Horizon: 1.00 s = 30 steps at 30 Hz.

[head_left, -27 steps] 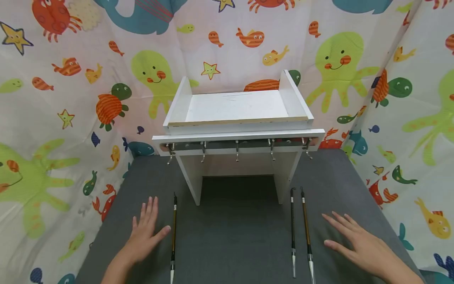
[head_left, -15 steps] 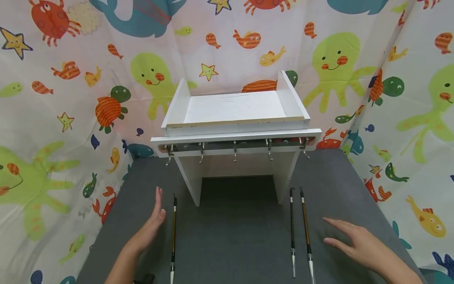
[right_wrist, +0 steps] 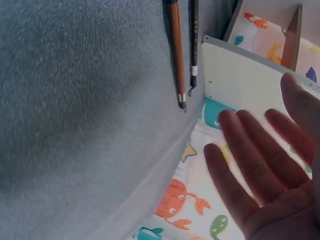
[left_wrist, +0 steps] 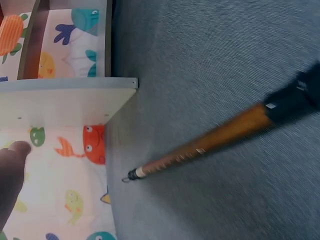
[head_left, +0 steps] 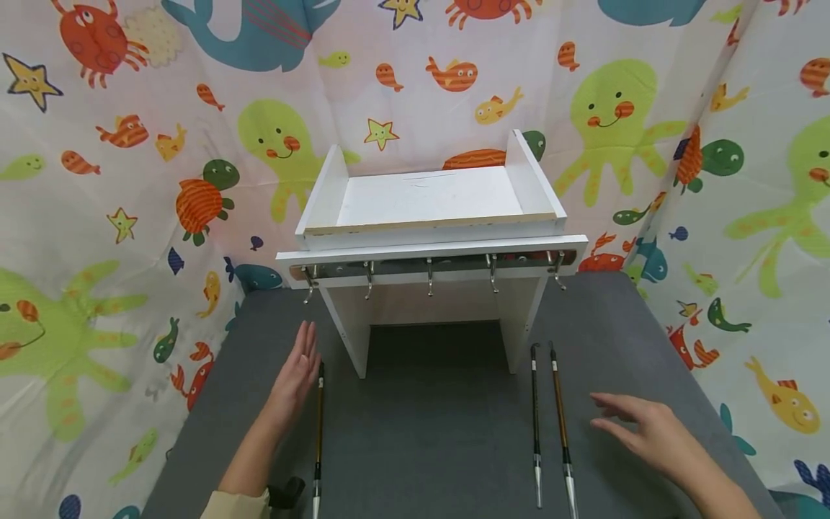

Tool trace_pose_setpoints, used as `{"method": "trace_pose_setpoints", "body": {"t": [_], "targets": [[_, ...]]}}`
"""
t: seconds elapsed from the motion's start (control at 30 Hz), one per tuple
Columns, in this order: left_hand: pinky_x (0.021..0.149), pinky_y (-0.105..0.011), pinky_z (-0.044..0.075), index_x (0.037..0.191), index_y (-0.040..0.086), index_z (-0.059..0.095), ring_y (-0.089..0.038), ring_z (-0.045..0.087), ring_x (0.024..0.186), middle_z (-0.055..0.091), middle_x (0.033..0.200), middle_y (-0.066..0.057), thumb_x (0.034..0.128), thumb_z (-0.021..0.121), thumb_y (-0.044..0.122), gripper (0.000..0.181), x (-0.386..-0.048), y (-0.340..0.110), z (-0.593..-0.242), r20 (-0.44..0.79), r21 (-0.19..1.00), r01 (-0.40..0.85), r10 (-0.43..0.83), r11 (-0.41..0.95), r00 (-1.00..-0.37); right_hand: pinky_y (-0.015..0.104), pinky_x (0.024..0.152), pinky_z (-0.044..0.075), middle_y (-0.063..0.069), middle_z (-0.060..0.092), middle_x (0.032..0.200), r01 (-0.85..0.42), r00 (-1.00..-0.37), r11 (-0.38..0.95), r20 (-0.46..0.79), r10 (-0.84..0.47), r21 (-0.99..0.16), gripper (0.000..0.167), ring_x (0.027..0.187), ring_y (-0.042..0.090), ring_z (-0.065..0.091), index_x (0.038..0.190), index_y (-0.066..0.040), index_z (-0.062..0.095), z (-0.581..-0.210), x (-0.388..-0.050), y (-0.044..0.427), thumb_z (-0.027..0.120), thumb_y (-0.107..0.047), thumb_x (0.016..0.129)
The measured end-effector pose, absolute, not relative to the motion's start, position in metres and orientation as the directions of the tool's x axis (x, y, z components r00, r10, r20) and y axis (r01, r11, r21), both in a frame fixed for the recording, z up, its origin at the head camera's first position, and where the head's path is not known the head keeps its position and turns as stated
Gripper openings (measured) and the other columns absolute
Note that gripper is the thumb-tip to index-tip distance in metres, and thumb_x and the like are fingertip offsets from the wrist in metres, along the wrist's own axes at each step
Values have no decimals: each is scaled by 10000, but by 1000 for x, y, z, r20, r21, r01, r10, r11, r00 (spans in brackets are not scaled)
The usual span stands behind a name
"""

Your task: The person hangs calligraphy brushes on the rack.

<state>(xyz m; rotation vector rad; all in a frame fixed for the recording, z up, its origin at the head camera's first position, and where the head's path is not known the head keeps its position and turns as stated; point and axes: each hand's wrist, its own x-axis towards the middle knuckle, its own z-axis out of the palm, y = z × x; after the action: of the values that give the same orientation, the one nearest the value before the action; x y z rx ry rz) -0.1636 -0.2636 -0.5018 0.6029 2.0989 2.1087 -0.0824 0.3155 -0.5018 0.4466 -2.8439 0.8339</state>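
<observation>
Three calligraphy brushes with loops at their handle ends lie on the grey cloth. A brown-handled brush (head_left: 320,422) is on the left; a dark brush (head_left: 535,422) and another brown brush (head_left: 560,418) lie side by side on the right. My left hand (head_left: 295,382), fingers straight and together, is raised just beside the left brush's looped end and holds nothing. In the left wrist view that brush (left_wrist: 215,145) lies apart from the one digit showing. My right hand (head_left: 648,432) hovers right of the paired brushes with loosely bent fingers, its palm bare in the right wrist view (right_wrist: 270,190).
A white shelf (head_left: 431,194) stands at the back, with a row of several metal hooks (head_left: 430,277) along its front edge. Its two side panels (head_left: 344,324) reach down to the grey cloth (head_left: 428,432). A sea-animal curtain (head_left: 402,101) surrounds the back and sides.
My left hand has turned onto its edge and moved forward and right, towards the left brush's looped end. My right hand's fingers have drawn in and bent slightly. The brushes have stayed put.
</observation>
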Motion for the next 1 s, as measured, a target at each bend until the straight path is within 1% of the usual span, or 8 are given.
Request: {"method": "trace_pose_setpoints", "body": {"t": [0.07, 0.1, 0.23, 0.33, 0.5, 0.63, 0.8, 1.0], "targets": [[1180, -143, 217, 1632, 195, -25, -281, -54, 1566, -27, 1714, -31, 1122, 296, 146, 605, -171, -261, -503, 245, 970, 230, 314, -85, -917, 256, 668, 592, 64, 773, 1033, -322, -944, 787, 235, -230, -526, 324, 817, -5, 696, 1111, -97, 754, -505, -84, 314, 843, -195, 816], [1167, -133, 229, 1634, 182, 8, -270, -20, 1568, 8, 1714, -37, 1112, 338, 111, 622, -174, -259, -504, 260, 966, 243, 291, -95, -921, 258, 665, 593, 64, 774, 1026, -322, -944, 783, 242, -224, -532, 315, 815, -22, 688, 1108, -96, 754, -507, -85, 314, 842, -186, 818], [1150, -163, 275, 1633, 197, 97, -245, 90, 1564, 108, 1705, -41, 1068, 456, 34, 689, -186, -253, -504, 295, 955, 279, 219, -102, -930, 251, 645, 586, 76, 775, 1009, -322, -941, 765, 277, -194, -557, 305, 794, -11, 694, 1098, -91, 757, -515, -89, 310, 843, -147, 811], [1152, -214, 287, 1631, 210, 135, -257, 129, 1557, 141, 1699, -49, 1047, 494, 10, 714, -192, -249, -506, 314, 949, 300, 193, -97, -930, 226, 641, 579, 74, 777, 1000, -289, -948, 756, 285, -141, -588, 314, 802, -7, 700, 1106, -97, 757, -521, -90, 308, 845, -133, 807], [1156, -284, 279, 1620, 216, 207, -220, 186, 1549, 187, 1688, -35, 1026, 538, 9, 710, -200, -242, -506, 326, 945, 318, 168, -77, -930, 165, 666, 561, 98, 777, 1016, -172, -974, 668, 227, -5, -724, 341, 833, -44, 696, 1155, -95, 741, -529, -92, 306, 830, -195, 841], [1135, -259, 317, 1613, 200, 242, -172, 230, 1537, 219, 1679, -18, 1014, 568, 19, 706, -204, -238, -503, 321, 947, 314, 138, -74, -937, 157, 706, 558, 172, 759, 1072, -90, -989, 547, 141, 52, -832, 398, 863, -41, 701, 1196, -25, 713, -535, -96, 304, 808, -230, 869], [1112, -227, 363, 1589, 156, 316, -136, 308, 1506, 284, 1654, -31, 997, 604, 36, 669, -207, -234, -502, 306, 951, 301, 77, -71, -949, 142, 743, 555, 204, 748, 1088, -62, -986, 490, 128, 102, -869, 406, 886, -50, 695, 1196, 24, 700, -545, -99, 300, 806, -194, 870], [1052, -211, 438, 1556, 93, 376, -136, 408, 1452, 349, 1613, -91, 979, 646, 70, 638, -209, -227, -499, 237, 967, 235, 7, -97, -971, 93, 720, 524, 176, 744, 1129, 36, -953, 491, 119, 280, -871, 408, 856, -138, 641, 1187, -16, 711, -553, -102, 287, 818, -239, 862]]}}
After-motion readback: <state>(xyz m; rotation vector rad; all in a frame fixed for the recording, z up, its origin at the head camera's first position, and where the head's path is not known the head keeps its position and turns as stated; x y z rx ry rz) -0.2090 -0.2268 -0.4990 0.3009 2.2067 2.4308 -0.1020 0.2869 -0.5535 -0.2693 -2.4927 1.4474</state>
